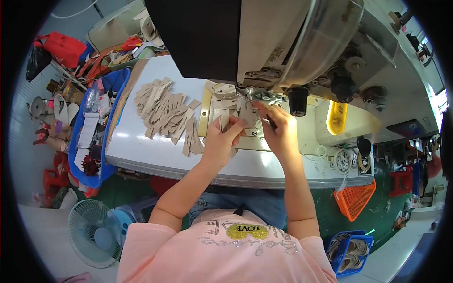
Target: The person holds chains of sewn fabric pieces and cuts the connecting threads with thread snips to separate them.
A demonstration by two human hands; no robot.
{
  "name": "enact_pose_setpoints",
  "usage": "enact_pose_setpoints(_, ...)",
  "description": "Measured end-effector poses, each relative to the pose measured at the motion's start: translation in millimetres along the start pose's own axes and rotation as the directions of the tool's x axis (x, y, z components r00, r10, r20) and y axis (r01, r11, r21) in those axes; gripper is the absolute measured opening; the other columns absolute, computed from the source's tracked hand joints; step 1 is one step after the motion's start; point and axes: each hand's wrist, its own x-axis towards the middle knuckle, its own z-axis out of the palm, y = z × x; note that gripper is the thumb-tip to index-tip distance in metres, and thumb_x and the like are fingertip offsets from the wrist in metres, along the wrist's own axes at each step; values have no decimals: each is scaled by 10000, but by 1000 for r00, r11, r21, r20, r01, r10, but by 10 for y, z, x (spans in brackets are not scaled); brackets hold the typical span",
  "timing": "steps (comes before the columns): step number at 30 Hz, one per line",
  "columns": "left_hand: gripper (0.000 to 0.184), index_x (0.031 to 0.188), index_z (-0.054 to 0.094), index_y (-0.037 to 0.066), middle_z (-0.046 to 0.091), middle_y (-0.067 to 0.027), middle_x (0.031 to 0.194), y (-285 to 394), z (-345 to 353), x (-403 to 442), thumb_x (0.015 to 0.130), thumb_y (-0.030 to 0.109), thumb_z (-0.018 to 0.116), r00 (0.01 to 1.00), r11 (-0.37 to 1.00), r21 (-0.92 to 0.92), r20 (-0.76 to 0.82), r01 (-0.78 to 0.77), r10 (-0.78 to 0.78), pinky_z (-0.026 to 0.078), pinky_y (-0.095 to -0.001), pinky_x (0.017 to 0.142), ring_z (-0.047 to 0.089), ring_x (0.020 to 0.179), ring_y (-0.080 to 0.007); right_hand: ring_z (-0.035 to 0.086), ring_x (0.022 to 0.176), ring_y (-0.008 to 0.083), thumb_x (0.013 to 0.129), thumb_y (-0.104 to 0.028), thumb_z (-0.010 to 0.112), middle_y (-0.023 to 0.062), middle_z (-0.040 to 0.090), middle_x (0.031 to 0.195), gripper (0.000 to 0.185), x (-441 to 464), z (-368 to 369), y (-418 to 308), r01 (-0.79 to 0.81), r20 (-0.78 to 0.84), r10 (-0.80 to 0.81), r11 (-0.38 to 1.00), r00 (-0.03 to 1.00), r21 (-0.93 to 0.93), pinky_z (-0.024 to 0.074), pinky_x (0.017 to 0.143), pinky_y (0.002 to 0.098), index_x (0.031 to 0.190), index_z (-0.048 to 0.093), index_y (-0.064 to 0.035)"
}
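Note:
My left hand is closed, pinching a flat beige strap-like piece whose far end lies at the needle area of a sewing machine. Another beige piece stands up between its fingers. My right hand is beside the presser foot, its curled fingers close to the strip's right edge. A dark patch shows under those fingers, and what they hold is hidden. To the left, a loose heap of similar beige pieces covers part of the white table. More pieces lie behind the left hand.
The machine head overhangs the work area. At the left table edge hangs a blue basket of odds and ends. A bobbin-like wheel lies at right. An orange basket, a blue crate and a fan stand below.

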Motion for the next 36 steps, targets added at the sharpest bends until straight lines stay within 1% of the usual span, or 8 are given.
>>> enact_pose_setpoints(14, 84, 806, 528, 35, 525, -16, 635, 267, 40, 423, 784, 89, 588, 995, 992, 76, 13, -96, 95, 310, -188, 472, 418, 520, -49, 574, 642, 178, 667, 128, 545, 93, 582, 726, 364, -2, 23, 27, 31, -23, -31, 999, 999, 12, 449, 578, 255, 983, 626, -33)
enact_pose_setpoints(17, 226, 833, 522, 29, 525, -25, 649, 235, -4, 331, 876, 250, 496, 981, 974, 127, 80, -188, 179, 308, -194, 476, 412, 524, -61, 560, 627, 178, 690, 100, 577, 85, 568, 708, 320, -6, 33, 11, 44, -49, -42, 998, 998, 42, 446, 573, 252, 977, 626, -33)
enact_pose_setpoints(20, 475, 823, 522, 37, 518, -33, 648, 122, -52, 165, 927, 452, 315, 965, 992, -46, 231, -117, 124, 311, -206, 474, 402, 514, -78, 547, 630, 177, 710, 59, 613, 78, 555, 725, 287, -39, 53, -23, 80, -69, -76, 995, 995, 58, 444, 562, 249, 979, 627, -39)
enact_pose_setpoints(23, 638, 819, 523, 47, 522, -45, 665, 60, -39, 20, 903, 574, 174, 970, 997, -59, 242, 42, -26, 310, -214, 470, 400, 509, -92, 564, 656, 202, 681, 38, 623, 86, 552, 802, 328, -82, 100, -76, 109, -51, -105, 990, 993, 89, 464, 573, 269, 997, 621, -53)
enact_pose_setpoints(25, 627, 850, 522, 55, 490, -32, 657, 27, 2, -39, 897, 582, 186, 972, 990, -99, 224, 97, -73, 302, -214, 464, 388, 508, -92, 612, 697, 254, 613, 51, 595, 99, 566, 894, 439, -72, 100, -201, 70, 0, -71, 986, 997, 150, 503, 620, 308, 1033, 606, -77)
enact_pose_setpoints(32, 586, 823, 494, 70, 445, -17, 644, 19, 139, -140, 896, 577, 210, 983, 985, -64, 101, 161, -154, 303, -213, 463, 374, 509, -87, 558, 590, 199, 619, 70, 606, 66, 521, 792, 240, -147, 202, -136, 223, -79, -224, 974, 971, -32, 453, 520, 296, 837, 574, -24)
enact_pose_setpoints(35, 563, 766, 474, 81, 482, -37, 672, -138, 51, -54, 900, 569, 226, 991, 985, -121, 63, 126, -119, 332, -227, 475, 401, 529, -93, 508, 546, 168, 640, 60, 620, 63, 503, 731, 173, -224, 165, -227, 141, -26, -139, 959, 990, 245, 407, 480, 263, 784, 560, -14)
enact_pose_setpoints(36, 568, 758, 473, 80, 490, -42, 672, -129, 33, 11, 899, 570, 224, 996, 988, -130, 55, 77, -71, 341, -229, 479, 412, 533, -95, 458, 513, 111, 682, 37, 633, 51, 517, 654, 109, -227, 118, -310, 94, -28, -90, 931, 996, 353, 359, 456, 220, 745, 557, -9)
